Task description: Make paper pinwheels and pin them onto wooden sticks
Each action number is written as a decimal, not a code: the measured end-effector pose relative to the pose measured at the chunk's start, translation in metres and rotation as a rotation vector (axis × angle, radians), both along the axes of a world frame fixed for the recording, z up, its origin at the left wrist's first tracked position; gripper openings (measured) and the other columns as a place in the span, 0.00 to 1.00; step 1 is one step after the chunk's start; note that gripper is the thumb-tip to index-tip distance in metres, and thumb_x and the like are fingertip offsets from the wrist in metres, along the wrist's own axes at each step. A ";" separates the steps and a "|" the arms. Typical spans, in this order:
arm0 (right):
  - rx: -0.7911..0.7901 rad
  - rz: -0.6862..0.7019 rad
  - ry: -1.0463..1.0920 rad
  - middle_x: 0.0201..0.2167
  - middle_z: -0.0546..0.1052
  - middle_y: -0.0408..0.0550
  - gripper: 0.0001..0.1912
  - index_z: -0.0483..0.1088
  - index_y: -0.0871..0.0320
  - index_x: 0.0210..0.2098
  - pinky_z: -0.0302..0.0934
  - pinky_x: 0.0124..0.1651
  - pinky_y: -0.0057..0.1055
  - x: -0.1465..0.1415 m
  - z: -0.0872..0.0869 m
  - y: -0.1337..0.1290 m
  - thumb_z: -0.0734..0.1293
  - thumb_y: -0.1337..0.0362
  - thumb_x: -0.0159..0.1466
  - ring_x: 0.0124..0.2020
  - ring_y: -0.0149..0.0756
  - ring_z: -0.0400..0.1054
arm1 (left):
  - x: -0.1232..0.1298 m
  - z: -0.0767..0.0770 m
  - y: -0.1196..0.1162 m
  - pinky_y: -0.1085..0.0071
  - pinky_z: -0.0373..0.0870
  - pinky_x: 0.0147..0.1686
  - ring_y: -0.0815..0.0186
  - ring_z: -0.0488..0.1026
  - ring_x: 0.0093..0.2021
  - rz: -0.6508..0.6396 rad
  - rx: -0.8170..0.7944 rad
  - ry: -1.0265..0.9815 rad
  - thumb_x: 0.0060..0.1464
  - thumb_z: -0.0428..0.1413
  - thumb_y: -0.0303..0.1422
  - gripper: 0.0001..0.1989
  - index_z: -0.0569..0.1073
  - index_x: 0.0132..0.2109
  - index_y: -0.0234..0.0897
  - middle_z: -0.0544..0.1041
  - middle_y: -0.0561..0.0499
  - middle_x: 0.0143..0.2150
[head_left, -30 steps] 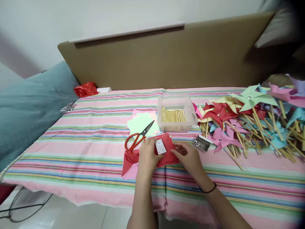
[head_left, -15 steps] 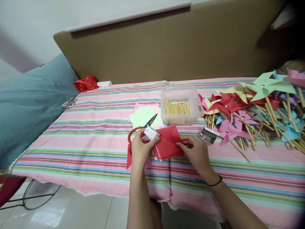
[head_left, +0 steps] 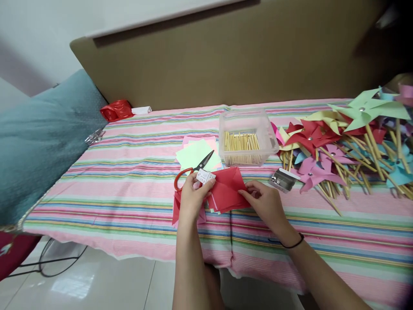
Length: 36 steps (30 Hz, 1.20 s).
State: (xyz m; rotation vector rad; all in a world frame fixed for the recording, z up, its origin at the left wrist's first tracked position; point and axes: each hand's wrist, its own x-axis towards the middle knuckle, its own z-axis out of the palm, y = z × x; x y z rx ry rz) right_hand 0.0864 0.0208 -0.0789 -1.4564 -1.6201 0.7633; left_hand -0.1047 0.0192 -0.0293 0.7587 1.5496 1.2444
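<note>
My left hand [head_left: 192, 196] is closed on a small white printed box [head_left: 205, 176], thumb on its right side, just above the left edge of a stack of red paper [head_left: 227, 189]. The fingers of my right hand [head_left: 264, 200] pinch the right edge of the red paper. Pale paper edges show under the stack. Scissors with red handles [head_left: 183, 174] lie open-bladed behind my left hand, over light green paper sheets [head_left: 195, 154]. Folded red and pink paper [head_left: 176, 206] lies left of my left wrist.
A clear plastic box [head_left: 267, 148] of short sticks stands behind the red paper. Right of my right hand is a small clear case [head_left: 282, 181]. Many paper pinwheels [head_left: 312, 140] on sticks are heaped at the right. A red bag [head_left: 116, 111] lies at the back left.
The view has shifted slightly. The white box in my left hand has tilted a little; my right hand still pinches the paper's edge.
</note>
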 end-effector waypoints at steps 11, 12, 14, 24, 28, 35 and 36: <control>-0.132 0.172 0.097 0.18 0.64 0.40 0.19 0.60 0.55 0.23 0.52 0.24 0.28 0.013 0.004 0.001 0.63 0.50 0.62 0.21 0.31 0.57 | -0.001 -0.002 0.001 0.70 0.75 0.33 0.65 0.76 0.37 0.003 0.015 -0.053 0.39 0.67 0.39 0.26 0.71 0.46 0.35 0.76 0.45 0.44; -0.137 0.170 0.093 0.17 0.60 0.38 0.21 0.57 0.55 0.20 0.49 0.23 0.28 0.014 0.004 0.001 0.63 0.49 0.62 0.20 0.30 0.54 | -0.001 -0.001 0.001 0.70 0.75 0.33 0.65 0.76 0.36 0.006 0.014 -0.058 0.39 0.67 0.39 0.26 0.71 0.46 0.35 0.76 0.45 0.44; -0.135 0.171 0.079 0.16 0.55 0.37 0.25 0.53 0.54 0.19 0.47 0.23 0.28 0.015 0.003 0.002 0.63 0.47 0.62 0.20 0.29 0.51 | -0.001 0.000 0.001 0.70 0.76 0.32 0.65 0.77 0.36 0.016 0.020 -0.071 0.40 0.67 0.39 0.26 0.71 0.46 0.35 0.76 0.44 0.45; -0.102 0.176 0.019 0.14 0.57 0.38 0.27 0.55 0.55 0.15 0.48 0.23 0.29 0.015 0.011 0.004 0.63 0.46 0.62 0.19 0.30 0.52 | 0.003 0.001 0.002 0.70 0.76 0.35 0.66 0.78 0.35 -0.020 -0.067 -0.135 0.42 0.67 0.37 0.23 0.70 0.45 0.36 0.77 0.47 0.42; -0.042 0.036 0.137 0.17 0.67 0.41 0.21 0.67 0.57 0.18 0.55 0.26 0.30 0.032 0.021 0.004 0.67 0.48 0.58 0.22 0.33 0.61 | 0.005 -0.004 0.001 0.68 0.74 0.36 0.63 0.77 0.38 -0.089 -0.026 0.049 0.44 0.65 0.38 0.20 0.70 0.43 0.37 0.77 0.48 0.42; -0.022 -0.081 0.443 0.34 0.81 0.46 0.10 0.80 0.54 0.33 0.69 0.43 0.42 0.053 0.021 -0.001 0.75 0.57 0.53 0.36 0.42 0.74 | 0.015 -0.005 0.000 0.62 0.70 0.46 0.57 0.74 0.45 -0.345 0.070 0.553 0.40 0.67 0.29 0.27 0.73 0.51 0.40 0.74 0.46 0.49; -0.001 -0.088 0.480 0.35 0.82 0.46 0.11 0.80 0.53 0.35 0.69 0.44 0.43 0.053 0.019 -0.001 0.75 0.58 0.53 0.37 0.43 0.74 | 0.016 -0.006 0.000 0.61 0.69 0.48 0.56 0.72 0.48 -0.370 0.062 0.614 0.39 0.67 0.27 0.28 0.73 0.51 0.39 0.73 0.45 0.50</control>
